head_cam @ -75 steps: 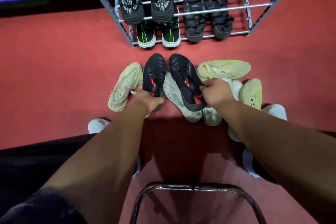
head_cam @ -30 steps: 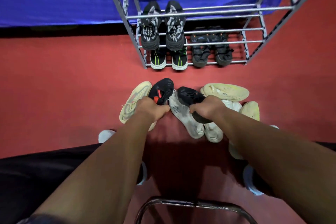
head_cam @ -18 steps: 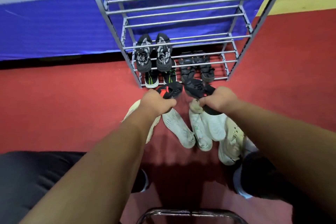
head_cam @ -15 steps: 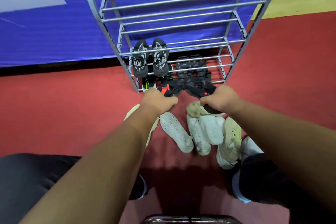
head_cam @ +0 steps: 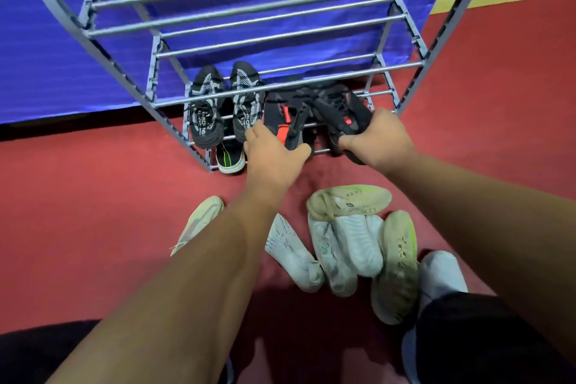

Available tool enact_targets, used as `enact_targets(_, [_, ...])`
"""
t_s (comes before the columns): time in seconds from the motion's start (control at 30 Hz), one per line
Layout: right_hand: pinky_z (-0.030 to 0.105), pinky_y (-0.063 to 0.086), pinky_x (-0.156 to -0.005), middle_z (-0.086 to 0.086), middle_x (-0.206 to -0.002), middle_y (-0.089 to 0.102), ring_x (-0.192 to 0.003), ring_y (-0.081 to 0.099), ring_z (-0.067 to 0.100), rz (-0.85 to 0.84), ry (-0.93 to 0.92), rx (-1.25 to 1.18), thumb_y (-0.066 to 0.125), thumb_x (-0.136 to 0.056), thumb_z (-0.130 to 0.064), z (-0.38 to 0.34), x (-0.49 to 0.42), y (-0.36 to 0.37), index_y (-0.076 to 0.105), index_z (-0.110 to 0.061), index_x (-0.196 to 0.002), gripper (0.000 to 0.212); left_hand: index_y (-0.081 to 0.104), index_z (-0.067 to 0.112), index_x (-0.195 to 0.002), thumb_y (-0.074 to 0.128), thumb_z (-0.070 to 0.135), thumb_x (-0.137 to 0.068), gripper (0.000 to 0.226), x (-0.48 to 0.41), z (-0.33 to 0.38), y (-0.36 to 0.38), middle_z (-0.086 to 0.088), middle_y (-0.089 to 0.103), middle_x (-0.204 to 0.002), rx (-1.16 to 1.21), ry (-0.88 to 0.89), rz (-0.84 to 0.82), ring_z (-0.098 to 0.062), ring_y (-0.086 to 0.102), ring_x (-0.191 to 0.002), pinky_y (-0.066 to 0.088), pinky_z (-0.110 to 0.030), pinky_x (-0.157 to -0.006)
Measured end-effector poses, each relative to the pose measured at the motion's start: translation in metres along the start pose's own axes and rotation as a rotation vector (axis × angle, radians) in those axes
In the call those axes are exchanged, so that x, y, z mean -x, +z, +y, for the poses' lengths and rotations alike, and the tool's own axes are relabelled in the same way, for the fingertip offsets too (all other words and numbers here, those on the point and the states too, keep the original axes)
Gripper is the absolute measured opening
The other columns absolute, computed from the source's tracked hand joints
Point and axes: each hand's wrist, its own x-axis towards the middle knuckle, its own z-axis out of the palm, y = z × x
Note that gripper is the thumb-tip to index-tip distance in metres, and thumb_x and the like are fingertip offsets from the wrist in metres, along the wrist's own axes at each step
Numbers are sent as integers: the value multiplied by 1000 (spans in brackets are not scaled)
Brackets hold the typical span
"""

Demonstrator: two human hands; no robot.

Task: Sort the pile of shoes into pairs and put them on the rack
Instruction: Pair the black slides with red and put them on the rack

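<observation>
My left hand [head_cam: 274, 154] grips the heel of a black shoe with red marks [head_cam: 280, 117]. My right hand [head_cam: 378, 140] grips the heel of its twin [head_cam: 339, 109]. Both black shoes are toes-first on a low tier of the grey metal rack [head_cam: 290, 37], to the right of a black-and-white patterned pair [head_cam: 224, 106]. A black shoe with green stripes [head_cam: 230, 159] shows on the bottom tier. On the red floor near me lie several pale shoes: a cream one [head_cam: 198, 223], white ones [head_cam: 293, 254] and yellowish ones [head_cam: 396, 265].
The rack's upper tiers hold nothing. Behind the rack hangs a blue sheet [head_cam: 46, 56]. Red carpet [head_cam: 93, 196] surrounds the pile. My dark-clothed knees [head_cam: 477, 337] frame the bottom of the view, with a white shoe [head_cam: 439, 274] by the right knee.
Both hands lifted the black red-marked pair off the floor pile and carried it forward onto the rack tier beside the patterned pair. The view moved closer to the rack.
</observation>
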Motion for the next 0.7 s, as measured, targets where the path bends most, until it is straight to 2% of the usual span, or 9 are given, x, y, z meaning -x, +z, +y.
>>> enact_targets(0.07, [15,33,-38,-6,-49,54,-41,50,5,26,-25,-16,80,-64,-26,1,-14,5,59,-11,-63,26,38,4,-149,78,46,-69,99,-14,-1,9,-10,42,-145,14,14,35,-30,40,-138,37,-42,-117])
enact_targets(0.13, [21,38,-44,-5,-50,54,-41,47,5,45,-54,-22,78,-61,-29,3,-31,13,56,-11,-62,28,38,3,-149,78,44,-71,97,-28,-1,17,-10,42,-145,23,21,66,-30,39,-137,35,-41,-117])
enact_targets(0.27, [29,51,-60,-5,-73,69,-68,66,13,96,-80,-20,75,-55,-45,17,-65,35,65,-16,-78,39,40,-1,-147,79,41,-72,94,-55,-1,34,-14,46,-141,21,46,114,-32,40,-136,31,-39,-117])
enact_targets(0.37, [37,59,-77,-4,-89,70,-90,68,20,125,-58,4,75,-57,-56,29,-90,51,65,-21,-91,49,42,-1,-143,77,42,-71,91,-72,-4,46,-15,47,-139,24,52,129,-34,41,-133,31,-42,-118])
enact_targets(0.47, [39,59,-82,-1,-94,69,-93,67,22,125,-46,34,72,-58,-62,36,-111,62,66,-19,-93,56,39,-3,-143,76,41,-73,90,-85,-6,56,-13,43,-139,20,60,122,-34,40,-132,35,-44,-117])
enact_targets(0.6, [39,57,-85,3,-99,66,-96,64,24,143,0,38,74,-58,-60,30,-122,66,62,-13,-98,63,42,-4,-134,76,39,-79,78,-98,-8,69,-15,42,-137,-9,66,136,-36,41,-128,35,-46,-116])
enact_targets(0.7, [39,58,-89,5,-98,69,-98,67,26,175,-9,14,73,-56,-58,25,-131,69,62,-15,-101,63,37,-8,-145,77,41,-84,88,-104,-9,79,-18,39,-144,28,57,132,-35,37,-136,29,-39,-120])
